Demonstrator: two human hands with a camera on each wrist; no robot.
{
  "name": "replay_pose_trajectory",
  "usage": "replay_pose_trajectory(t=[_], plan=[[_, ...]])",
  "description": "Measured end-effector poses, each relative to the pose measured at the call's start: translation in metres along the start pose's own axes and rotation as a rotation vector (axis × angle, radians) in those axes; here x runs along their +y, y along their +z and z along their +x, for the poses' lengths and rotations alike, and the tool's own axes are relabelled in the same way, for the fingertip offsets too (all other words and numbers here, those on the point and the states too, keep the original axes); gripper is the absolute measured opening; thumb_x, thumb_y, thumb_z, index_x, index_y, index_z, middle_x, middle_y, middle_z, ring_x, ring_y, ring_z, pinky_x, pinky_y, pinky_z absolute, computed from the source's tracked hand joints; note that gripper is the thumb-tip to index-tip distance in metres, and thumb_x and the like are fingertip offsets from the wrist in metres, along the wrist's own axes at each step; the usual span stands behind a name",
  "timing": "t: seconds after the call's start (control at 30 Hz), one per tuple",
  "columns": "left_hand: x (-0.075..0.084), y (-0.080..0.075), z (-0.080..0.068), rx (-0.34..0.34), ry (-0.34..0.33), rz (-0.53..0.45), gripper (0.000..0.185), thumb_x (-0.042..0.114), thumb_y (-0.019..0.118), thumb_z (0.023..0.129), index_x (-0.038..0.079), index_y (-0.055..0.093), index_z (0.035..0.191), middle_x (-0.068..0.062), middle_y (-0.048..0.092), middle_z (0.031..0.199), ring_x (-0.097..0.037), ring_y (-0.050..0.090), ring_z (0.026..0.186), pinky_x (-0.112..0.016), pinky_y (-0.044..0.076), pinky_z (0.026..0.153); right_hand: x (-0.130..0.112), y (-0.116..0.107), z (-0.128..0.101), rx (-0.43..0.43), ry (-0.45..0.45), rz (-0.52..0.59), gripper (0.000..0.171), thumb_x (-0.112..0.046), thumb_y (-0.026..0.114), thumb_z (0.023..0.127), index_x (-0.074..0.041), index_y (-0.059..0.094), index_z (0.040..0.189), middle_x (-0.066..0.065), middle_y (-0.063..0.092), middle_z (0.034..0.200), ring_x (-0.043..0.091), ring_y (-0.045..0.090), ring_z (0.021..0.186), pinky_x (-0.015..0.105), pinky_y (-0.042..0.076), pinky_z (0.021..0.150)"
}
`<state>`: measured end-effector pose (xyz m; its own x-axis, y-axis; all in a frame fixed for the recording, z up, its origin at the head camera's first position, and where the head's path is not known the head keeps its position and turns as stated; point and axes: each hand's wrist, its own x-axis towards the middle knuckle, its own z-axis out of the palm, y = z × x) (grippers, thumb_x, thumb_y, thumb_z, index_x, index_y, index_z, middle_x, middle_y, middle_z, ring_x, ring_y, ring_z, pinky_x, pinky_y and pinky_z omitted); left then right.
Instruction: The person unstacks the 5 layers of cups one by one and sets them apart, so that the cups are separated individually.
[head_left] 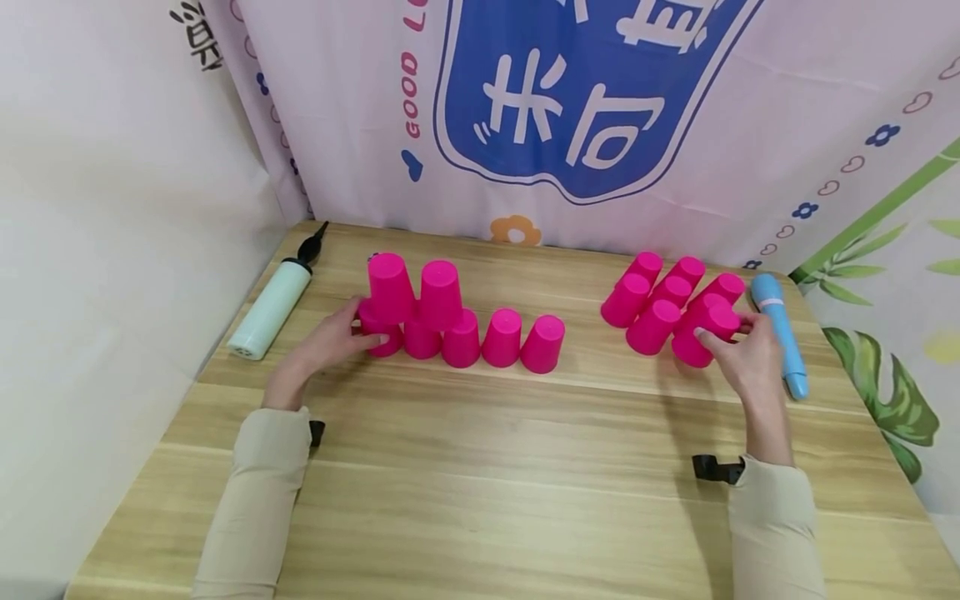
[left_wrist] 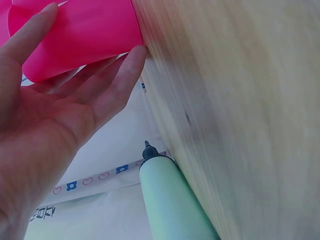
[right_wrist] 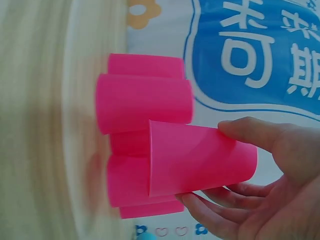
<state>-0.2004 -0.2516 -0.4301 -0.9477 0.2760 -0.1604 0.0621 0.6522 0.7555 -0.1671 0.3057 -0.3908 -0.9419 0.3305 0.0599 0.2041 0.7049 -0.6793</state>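
A row of several upside-down pink cups [head_left: 502, 337] stands on the wooden table, with two more pink cups [head_left: 440, 293] stacked over its left part. My left hand [head_left: 337, 335] holds the lower leftmost cup [head_left: 381, 340] at its side, thumb in front and fingers behind; the left wrist view shows this cup [left_wrist: 90, 37] between thumb and fingers. My right hand [head_left: 750, 354] grips another pink cup [right_wrist: 200, 160] near its narrow end. That cup is raised off the table, in front of a cluster of upside-down pink cups [head_left: 652, 327] on the right.
A pale green hand pump [head_left: 272, 308] with a black nozzle lies at the table's left edge. A blue microphone-shaped thing [head_left: 780, 333] lies on the right, beyond my right hand. A printed cloth [head_left: 360, 167] hangs behind the wooden table [head_left: 510, 467].
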Motion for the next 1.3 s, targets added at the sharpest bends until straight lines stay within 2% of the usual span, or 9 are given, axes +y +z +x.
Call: replay_pose_trajectory(t=[0.17,0.23,0.57,0.87,1.3], plan=[[0.001,0.0,0.0,-0.004,-0.006,-0.005,0.068,0.03,0.064,0.093,0.002,0.028,0.143,-0.021,0.047,0.135,-0.037,0.048,0.121,-0.052,0.042,0.1,0.007,0.006,0.004,-0.034,0.018,-0.002,0.072,-0.036,0.063,0.09,0.009,0.031,0.137,0.03,0.046,0.128,0.042,0.048,0.114,0.047,0.047,0.09],[0.001,0.0,0.0,-0.005,-0.007,-0.003,0.068,0.03,0.064,0.093,0.002,0.028,0.143,-0.02,0.047,0.135,-0.037,0.048,0.121,-0.052,0.042,0.101,0.01,0.008,0.005,-0.045,0.025,0.004,0.073,-0.036,0.063,0.091,0.008,0.03,0.138,0.03,0.045,0.128,0.042,0.048,0.114,0.049,0.045,0.092],[-0.001,0.0,0.001,0.0,0.005,0.004,0.067,0.029,0.065,0.093,0.002,0.028,0.142,-0.021,0.047,0.135,-0.038,0.047,0.122,-0.052,0.042,0.101,0.018,0.02,0.01,-0.009,0.006,0.022,0.067,-0.028,0.066,0.09,0.01,0.033,0.133,0.028,0.045,0.125,0.039,0.048,0.109,0.029,0.043,0.079],[0.001,0.0,0.001,-0.004,0.003,-0.008,0.066,0.029,0.064,0.093,0.002,0.028,0.142,-0.021,0.046,0.136,-0.038,0.047,0.123,-0.052,0.041,0.102,0.022,0.027,0.013,0.0,0.028,0.055,0.068,-0.027,0.064,0.091,0.009,0.029,0.137,0.029,0.043,0.129,0.04,0.047,0.115,0.048,0.045,0.096],[0.003,0.0,0.0,-0.007,0.012,-0.005,0.067,0.028,0.064,0.094,0.001,0.027,0.142,-0.022,0.044,0.139,-0.04,0.044,0.127,-0.053,0.039,0.104,0.025,0.028,0.013,-0.031,0.012,0.049,0.071,-0.027,0.065,0.091,0.009,0.026,0.139,0.031,0.043,0.132,0.044,0.046,0.117,0.053,0.044,0.098]])
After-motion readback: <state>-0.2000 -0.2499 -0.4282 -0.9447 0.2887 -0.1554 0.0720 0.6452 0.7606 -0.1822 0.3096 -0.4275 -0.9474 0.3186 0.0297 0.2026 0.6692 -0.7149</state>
